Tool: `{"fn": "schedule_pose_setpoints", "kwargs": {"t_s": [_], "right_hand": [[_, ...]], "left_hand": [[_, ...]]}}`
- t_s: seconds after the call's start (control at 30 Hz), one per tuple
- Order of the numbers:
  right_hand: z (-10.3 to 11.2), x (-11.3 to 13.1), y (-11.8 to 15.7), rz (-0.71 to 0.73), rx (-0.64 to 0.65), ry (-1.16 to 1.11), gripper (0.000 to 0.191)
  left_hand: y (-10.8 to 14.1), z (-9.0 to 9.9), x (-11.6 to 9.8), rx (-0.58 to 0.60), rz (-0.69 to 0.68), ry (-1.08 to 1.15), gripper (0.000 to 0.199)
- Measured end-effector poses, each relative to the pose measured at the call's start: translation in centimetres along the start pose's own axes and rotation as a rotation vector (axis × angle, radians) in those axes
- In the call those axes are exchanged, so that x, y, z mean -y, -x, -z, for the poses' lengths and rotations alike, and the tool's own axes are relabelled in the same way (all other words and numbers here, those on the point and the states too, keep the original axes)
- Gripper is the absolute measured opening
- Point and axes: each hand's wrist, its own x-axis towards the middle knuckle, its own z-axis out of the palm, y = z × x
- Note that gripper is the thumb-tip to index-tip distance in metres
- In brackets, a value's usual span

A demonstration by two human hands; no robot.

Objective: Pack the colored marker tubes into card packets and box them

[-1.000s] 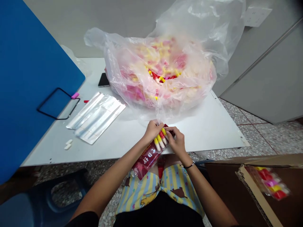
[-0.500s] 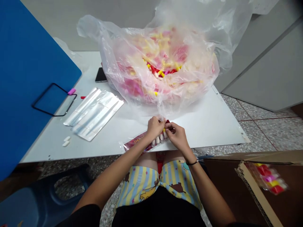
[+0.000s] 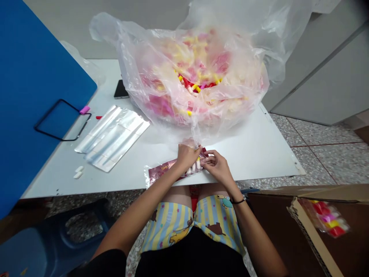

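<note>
A clear plastic packet with a maroon printed card (image 3: pixel 159 172) lies near the table's front edge. Small white-ended sticks (image 3: pixel 193 167), one with a yellow part, show in a row at its right half. My left hand (image 3: pixel 187 157) is bent over the packet's upper side, fingers closed on it, and its wrist covers the middle of the card. From the right, my right hand (image 3: pixel 217 165) pinches the packet's right end with thumb and fingertips. The exact grip of the fingertips is partly hidden.
Behind the hands stands a large translucent bag (image 3: pixel 150 82) of red, yellow, pink and white pieces. Flat clear sleeves (image 3: pixel 115 134), a phone (image 3: pixel 121 89) and two white pieces (image 3: pixel 78 172) lie left. A blue panel (image 3: pixel 43 65) borders the left; a cardboard box (image 3: pixel 311 234) holds a filled packet (image 3: pixel 328 217).
My left hand has shifted slightly left and turned over the packet. My right fingers have moved a little down along its right end. More of the card's left end shows.
</note>
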Motion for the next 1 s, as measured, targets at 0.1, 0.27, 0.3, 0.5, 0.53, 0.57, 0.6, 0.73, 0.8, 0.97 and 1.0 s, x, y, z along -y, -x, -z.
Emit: {"fn": "schedule_pose_setpoints", "kwargs": {"t_s": [0.1,0.27,0.3,0.5,0.53,0.57,0.6,0.73,0.8,0.97,1.0], "right_hand": [[0.2,0.0,-0.1,-0.020,0.021,0.038,0.038],[0.0,-0.4,-0.3,0.024,0.021,0.089,0.042],[-0.1,-0.5,-0.3,0.042,0.002,0.093,0.044],[-0.3,-0.6,-0.8,0.098,0.016,0.192,0.067],[-0.3,-0.6,-0.9,0.100,0.033,0.222,0.070],[-0.4,-0.6,-0.9,0.102,0.040,0.243,0.073],[-0.4,-0.5,-1.0,0.104,0.039,0.251,0.074],[-0.8,-0.6,-0.8,0.099,-0.030,0.213,0.066],[-1.0,-0.5,-0.5,0.095,-0.068,0.209,0.057],[-1.4,-0.2,0.1,0.070,-0.087,0.112,0.045],[-1.5,-0.1,0.2,0.075,-0.075,0.118,0.047]], "left_hand": [[0.9,1.3,0.3,0.081,-0.064,-0.049,0.028],[4.8,3.8,1.9,0.187,-0.174,-0.040,0.033],[5.5,4.0,2.2,0.185,-0.201,-0.031,0.039],[7.1,4.1,3.6,0.212,-0.318,0.051,0.080],[7.0,4.3,3.7,0.221,-0.332,0.070,0.082],[6.9,4.6,3.8,0.225,-0.343,0.087,0.082],[7.0,5.0,3.9,0.219,-0.347,0.096,0.080],[8.2,6.5,3.7,0.022,-0.213,-0.010,0.034],[9.4,6.6,3.3,-0.042,-0.110,-0.073,0.009],[11.7,5.5,3.1,-0.022,-0.079,-0.065,0.010],[12.0,5.4,3.4,-0.028,-0.093,-0.047,0.011]]}}
